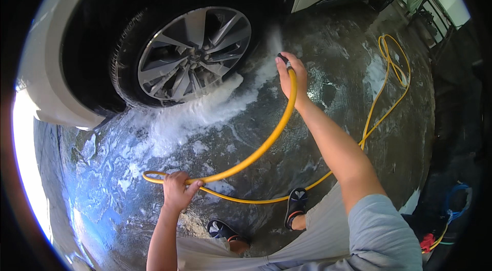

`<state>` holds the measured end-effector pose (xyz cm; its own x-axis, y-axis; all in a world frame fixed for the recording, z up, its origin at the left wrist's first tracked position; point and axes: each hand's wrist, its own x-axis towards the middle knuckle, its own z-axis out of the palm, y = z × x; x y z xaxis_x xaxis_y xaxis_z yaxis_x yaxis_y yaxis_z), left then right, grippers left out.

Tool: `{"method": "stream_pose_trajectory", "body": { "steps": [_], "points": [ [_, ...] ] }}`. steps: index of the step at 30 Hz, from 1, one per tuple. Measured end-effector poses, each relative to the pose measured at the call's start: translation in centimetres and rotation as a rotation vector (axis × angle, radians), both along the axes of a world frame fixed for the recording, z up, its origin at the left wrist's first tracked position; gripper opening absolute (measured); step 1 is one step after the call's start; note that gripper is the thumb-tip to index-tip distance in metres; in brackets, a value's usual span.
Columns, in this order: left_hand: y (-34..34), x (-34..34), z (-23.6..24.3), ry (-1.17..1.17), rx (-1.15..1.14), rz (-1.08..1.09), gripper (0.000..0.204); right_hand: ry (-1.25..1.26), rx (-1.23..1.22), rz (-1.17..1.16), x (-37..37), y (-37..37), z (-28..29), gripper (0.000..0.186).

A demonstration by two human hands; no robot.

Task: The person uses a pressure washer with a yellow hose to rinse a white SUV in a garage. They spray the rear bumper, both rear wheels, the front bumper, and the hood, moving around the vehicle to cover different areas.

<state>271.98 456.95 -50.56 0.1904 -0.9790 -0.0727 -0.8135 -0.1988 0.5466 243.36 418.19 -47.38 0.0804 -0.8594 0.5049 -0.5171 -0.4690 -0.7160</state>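
A black spray nozzle (pixel 282 58) at the end of a yellow hose (pixel 266 143) is in my right hand (pixel 293 81), closed round it beside the tire, with a white mist coming from its tip. My left hand (pixel 179 189) grips the same hose lower down, near a loop in it. A white car's wheel (pixel 197 56) with a grey spoked rim and black tire (pixel 120 58) fills the upper left. White foamy water (pixel 189 117) runs below the wheel over the wet floor.
More yellow hose (pixel 405 73) lies coiled at the right on the wet floor (pixel 389 143). A metal rack (pixel 433 25) with a green cloth stands at the upper right. Blue hose (pixel 456 202) and a red object (pixel 428 243) lie at the lower right. My sandalled feet (pixel 297 204) are below.
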Motion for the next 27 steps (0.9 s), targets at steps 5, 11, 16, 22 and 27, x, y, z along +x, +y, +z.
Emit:
{"method": "stream_pose_trajectory", "body": {
  "steps": [5,11,16,22,27],
  "points": [
    [-3.2,0.6,-4.3,-0.031,-0.140,-0.066,0.051,-0.052,-0.054,-0.058,0.3,-3.7,-7.8,0.041],
    [-5.6,1.7,-6.2,-0.179,-0.044,-0.002,0.058,-0.265,-0.046,-0.106,0.1,-5.7,-13.2,0.038],
    [-6.0,1.9,-6.1,-0.167,-0.041,-0.032,0.058,-0.295,-0.192,-0.085,0.0,-5.8,-9.8,0.035],
    [-5.9,1.1,-6.7,-0.158,0.010,-0.186,0.063,-0.305,-0.394,0.111,0.2,-4.2,-4.4,0.033],
    [-5.9,1.1,-6.8,-0.181,-0.027,-0.230,0.065,-0.158,-0.321,-0.045,0.4,-3.3,-3.8,0.031]
  ]
}}
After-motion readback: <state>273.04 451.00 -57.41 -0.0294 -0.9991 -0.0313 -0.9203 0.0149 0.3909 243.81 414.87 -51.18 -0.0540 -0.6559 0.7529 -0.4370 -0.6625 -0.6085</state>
